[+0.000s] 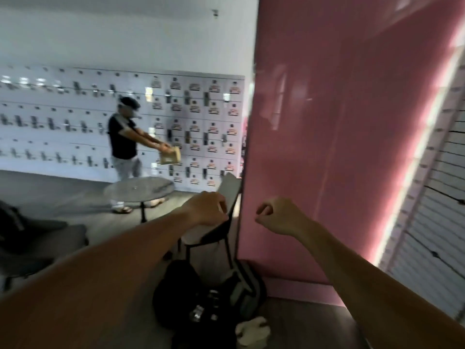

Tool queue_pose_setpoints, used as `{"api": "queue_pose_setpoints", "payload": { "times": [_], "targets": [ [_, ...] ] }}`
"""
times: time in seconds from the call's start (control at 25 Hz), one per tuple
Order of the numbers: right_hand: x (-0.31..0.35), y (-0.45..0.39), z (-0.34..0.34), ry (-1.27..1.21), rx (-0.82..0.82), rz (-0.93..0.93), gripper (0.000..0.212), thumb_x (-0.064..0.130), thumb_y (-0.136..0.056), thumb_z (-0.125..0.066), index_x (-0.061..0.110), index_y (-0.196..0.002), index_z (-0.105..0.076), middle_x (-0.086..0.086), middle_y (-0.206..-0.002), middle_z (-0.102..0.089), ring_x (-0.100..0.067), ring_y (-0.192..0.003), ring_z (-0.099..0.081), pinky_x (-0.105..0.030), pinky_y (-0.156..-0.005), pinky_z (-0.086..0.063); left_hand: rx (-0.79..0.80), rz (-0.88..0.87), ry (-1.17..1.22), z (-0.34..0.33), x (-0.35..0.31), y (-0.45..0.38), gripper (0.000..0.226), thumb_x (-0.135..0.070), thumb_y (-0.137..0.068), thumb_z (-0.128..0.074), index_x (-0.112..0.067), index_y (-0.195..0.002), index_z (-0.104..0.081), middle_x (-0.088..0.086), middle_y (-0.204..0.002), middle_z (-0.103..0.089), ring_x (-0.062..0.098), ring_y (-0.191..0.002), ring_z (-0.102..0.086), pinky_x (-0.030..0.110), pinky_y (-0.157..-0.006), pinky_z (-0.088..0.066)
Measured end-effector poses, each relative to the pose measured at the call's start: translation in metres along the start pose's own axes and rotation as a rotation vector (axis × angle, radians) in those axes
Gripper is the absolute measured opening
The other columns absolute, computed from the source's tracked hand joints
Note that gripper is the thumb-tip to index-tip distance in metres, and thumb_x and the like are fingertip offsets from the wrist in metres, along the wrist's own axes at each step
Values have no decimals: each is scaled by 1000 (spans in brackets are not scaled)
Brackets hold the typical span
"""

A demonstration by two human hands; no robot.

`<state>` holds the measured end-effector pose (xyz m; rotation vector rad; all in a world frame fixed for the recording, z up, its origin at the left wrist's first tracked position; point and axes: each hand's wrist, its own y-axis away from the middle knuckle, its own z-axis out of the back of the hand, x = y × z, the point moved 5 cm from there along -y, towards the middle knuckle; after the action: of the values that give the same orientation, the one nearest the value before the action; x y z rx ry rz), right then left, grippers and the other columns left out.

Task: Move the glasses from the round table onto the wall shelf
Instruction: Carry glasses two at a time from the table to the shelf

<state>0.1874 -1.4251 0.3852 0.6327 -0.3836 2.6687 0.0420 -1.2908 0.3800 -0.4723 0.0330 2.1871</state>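
The round grey table (139, 188) stands on a single black leg in the middle distance, left of centre. A small glint near its middle is too blurred to identify, and I cannot make out any glasses. Both my arms reach forward. My left hand (206, 209) has its fingers curled in front of the white back of a chair (230, 190); whether it touches the chair is unclear. My right hand (276, 215) hangs in front of the pink panel (339, 147) with thumb and fingers loosely curled and nothing in them.
Another person (123, 147) stands behind the table holding a brown box, facing a wall of white lockers (201, 127). A black bag (201, 298) lies on the floor below my hands. Dark seats are at the left. A lit strip and white slatted wall (427, 222) run along the right.
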Motion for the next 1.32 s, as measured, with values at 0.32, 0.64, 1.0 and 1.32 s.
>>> {"api": "queue_pose_setpoints", "payload": {
  "times": [0.32,0.64,1.0,1.32],
  "targets": [
    [154,-156,-141,-26,183,216,8,35,-79,-69,31,-86,-67,-1,-105,-69,-18,-93,-64,-29,-77,-51,-64,276,-34,63,225,9,21,-32,-83,-67,-23,-102,-70,1,-113,-69,22,-107,-62,36,-94,-50],
    [220,-336,-229,-52,262,344,13,37,-80,-71,30,-91,-68,-2,-116,-68,-19,-105,-63,-34,-89,-52,-106,405,-33,96,389,-81,16,-33,-83,-69,-25,-97,-70,-6,-91,-62,16,-93,-60,32,-86,-51],
    [281,-543,-291,-34,253,378,20,40,-75,-69,31,-92,-70,2,-113,-68,-21,-103,-62,-43,-95,-50,-184,456,4,140,537,-216,9,-32,-77,-63,-32,-85,-68,-4,-93,-75,14,-92,-67,38,-88,-56],
    [320,-699,-390,-5,299,338,18,41,-77,-69,32,-93,-68,0,-111,-68,-18,-95,-65,-40,-88,-55,-168,471,6,147,701,-319,8,-27,-79,-70,-25,-87,-71,-1,-92,-74,15,-87,-66,31,-83,-53]
  ]
}}
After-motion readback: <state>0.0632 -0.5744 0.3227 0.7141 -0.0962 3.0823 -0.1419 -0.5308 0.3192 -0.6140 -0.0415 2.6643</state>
